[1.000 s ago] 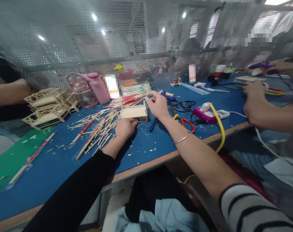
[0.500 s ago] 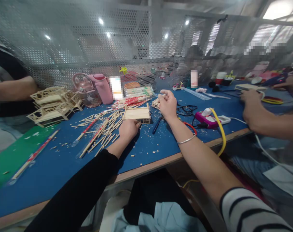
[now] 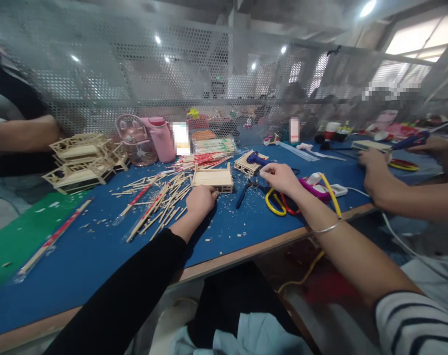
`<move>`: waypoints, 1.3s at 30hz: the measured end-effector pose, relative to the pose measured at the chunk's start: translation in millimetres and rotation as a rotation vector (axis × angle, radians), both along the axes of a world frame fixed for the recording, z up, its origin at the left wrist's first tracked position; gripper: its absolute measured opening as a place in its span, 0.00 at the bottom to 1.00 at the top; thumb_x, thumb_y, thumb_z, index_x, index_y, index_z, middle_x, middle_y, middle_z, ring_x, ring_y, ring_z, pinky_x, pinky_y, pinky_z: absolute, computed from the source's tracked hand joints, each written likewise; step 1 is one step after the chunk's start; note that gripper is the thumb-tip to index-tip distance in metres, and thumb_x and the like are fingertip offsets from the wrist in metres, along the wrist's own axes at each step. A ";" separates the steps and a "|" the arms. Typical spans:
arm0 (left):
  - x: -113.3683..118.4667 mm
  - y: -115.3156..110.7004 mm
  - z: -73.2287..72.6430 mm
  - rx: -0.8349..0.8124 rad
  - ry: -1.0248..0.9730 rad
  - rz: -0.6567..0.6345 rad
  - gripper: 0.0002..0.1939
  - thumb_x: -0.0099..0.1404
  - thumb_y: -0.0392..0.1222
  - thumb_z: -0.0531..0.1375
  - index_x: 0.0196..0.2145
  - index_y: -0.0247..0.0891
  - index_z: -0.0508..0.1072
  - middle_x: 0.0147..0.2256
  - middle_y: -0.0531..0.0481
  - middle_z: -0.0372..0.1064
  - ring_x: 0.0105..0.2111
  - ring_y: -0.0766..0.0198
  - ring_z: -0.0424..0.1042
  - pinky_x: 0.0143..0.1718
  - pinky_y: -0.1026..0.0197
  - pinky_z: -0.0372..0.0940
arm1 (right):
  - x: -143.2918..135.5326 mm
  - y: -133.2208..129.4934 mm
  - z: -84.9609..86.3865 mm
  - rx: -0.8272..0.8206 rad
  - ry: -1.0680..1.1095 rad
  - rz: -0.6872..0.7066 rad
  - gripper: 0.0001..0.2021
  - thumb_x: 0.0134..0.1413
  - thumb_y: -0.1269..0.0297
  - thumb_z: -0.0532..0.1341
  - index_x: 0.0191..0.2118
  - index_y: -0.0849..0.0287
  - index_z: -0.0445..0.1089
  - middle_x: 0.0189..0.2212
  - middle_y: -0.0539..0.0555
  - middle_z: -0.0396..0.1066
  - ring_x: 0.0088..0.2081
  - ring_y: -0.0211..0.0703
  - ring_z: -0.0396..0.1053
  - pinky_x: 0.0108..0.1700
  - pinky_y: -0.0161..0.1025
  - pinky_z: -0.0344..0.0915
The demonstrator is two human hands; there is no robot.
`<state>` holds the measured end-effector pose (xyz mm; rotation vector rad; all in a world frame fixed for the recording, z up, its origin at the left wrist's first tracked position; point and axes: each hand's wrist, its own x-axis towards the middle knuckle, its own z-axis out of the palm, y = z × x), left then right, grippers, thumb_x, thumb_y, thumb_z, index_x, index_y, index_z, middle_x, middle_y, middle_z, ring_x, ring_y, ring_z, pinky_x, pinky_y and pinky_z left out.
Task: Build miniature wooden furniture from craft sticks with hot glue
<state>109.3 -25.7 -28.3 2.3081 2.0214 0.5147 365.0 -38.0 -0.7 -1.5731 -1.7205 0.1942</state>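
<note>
My left hand (image 3: 202,203) is closed on the near edge of a small wooden-stick model (image 3: 212,178) with a flat panel and raised end posts, which stands on the blue tabletop. My right hand (image 3: 281,178) has its fingers curled together, and whatever may be between them is hidden. Just beyond those fingers, a blue glue gun (image 3: 259,159) lies across a second wooden-stick model (image 3: 246,166). Blue-handled pliers (image 3: 243,195) lie between my hands. Below my right hand are looped yellow and red handles (image 3: 276,203), perhaps scissors.
Loose wooden sticks (image 3: 168,202) cover the table left of my hand. Stacked stick models (image 3: 81,160), a pink bottle (image 3: 162,140) and a clear jug (image 3: 137,148) stand behind. A purple power strip (image 3: 315,190) with a yellow cable is at right. Another person's hand (image 3: 375,165) works farther right.
My right hand has moved right and toward me, uncovering the glue gun, the second model and the yellow handle. My left hand stays at the first model. The camera view has shifted slightly.
</note>
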 end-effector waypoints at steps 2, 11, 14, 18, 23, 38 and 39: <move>0.1 -0.3 -0.1 0.001 -0.007 0.002 0.16 0.60 0.53 0.53 0.36 0.49 0.78 0.35 0.46 0.76 0.36 0.54 0.73 0.31 0.60 0.63 | 7.1 -0.4 -3.4 -0.023 -0.055 -0.001 0.10 0.47 0.62 0.57 0.29 0.60 0.74 0.21 0.51 0.71 0.25 0.38 0.66 0.31 0.34 0.60; 1.6 -3.0 0.6 0.005 -0.007 0.014 0.15 0.60 0.52 0.54 0.37 0.49 0.78 0.35 0.46 0.76 0.37 0.55 0.73 0.32 0.61 0.63 | 5.5 16.4 -9.5 -0.059 -0.192 -0.022 0.09 0.47 0.64 0.57 0.30 0.60 0.75 0.25 0.52 0.74 0.27 0.39 0.68 0.33 0.33 0.60; 1.7 -4.2 1.6 0.005 -0.005 0.008 0.15 0.60 0.51 0.53 0.37 0.48 0.78 0.35 0.46 0.76 0.37 0.55 0.73 0.32 0.61 0.63 | -0.9 19.4 -11.7 -0.088 -0.206 -0.019 0.10 0.47 0.64 0.57 0.31 0.60 0.75 0.27 0.53 0.74 0.29 0.39 0.69 0.34 0.32 0.60; 0.9 -4.7 1.4 0.011 -0.017 -0.005 0.15 0.60 0.52 0.53 0.36 0.48 0.78 0.34 0.45 0.76 0.36 0.55 0.73 0.32 0.61 0.63 | -9.9 20.2 -10.8 -0.130 -0.216 -0.030 0.11 0.48 0.63 0.57 0.33 0.60 0.75 0.29 0.53 0.75 0.31 0.39 0.69 0.34 0.32 0.60; 0.0 -3.7 -1.3 0.010 -0.032 -0.007 0.15 0.60 0.52 0.54 0.35 0.47 0.79 0.34 0.45 0.75 0.37 0.54 0.73 0.32 0.60 0.63 | -20.0 17.7 -4.5 -0.156 -0.281 -0.004 0.10 0.49 0.63 0.57 0.32 0.58 0.75 0.31 0.52 0.75 0.33 0.40 0.70 0.36 0.32 0.60; -20.2 -14.7 16.7 -0.011 -0.272 -0.247 0.15 0.58 0.45 0.50 0.26 0.36 0.74 0.24 0.49 0.70 0.27 0.63 0.66 0.30 0.62 0.57 | -11.8 -48.4 12.7 -0.454 -0.694 -0.205 0.18 0.52 0.50 0.54 0.38 0.58 0.71 0.37 0.61 0.74 0.40 0.55 0.71 0.35 0.43 0.63; -21.1 -16.0 18.7 -0.020 -0.301 -0.280 0.15 0.58 0.45 0.50 0.26 0.36 0.73 0.23 0.50 0.69 0.26 0.63 0.65 0.29 0.62 0.57 | -12.6 -51.7 10.6 -0.452 -0.692 -0.216 0.19 0.52 0.49 0.53 0.39 0.57 0.71 0.37 0.62 0.74 0.40 0.56 0.71 0.35 0.43 0.63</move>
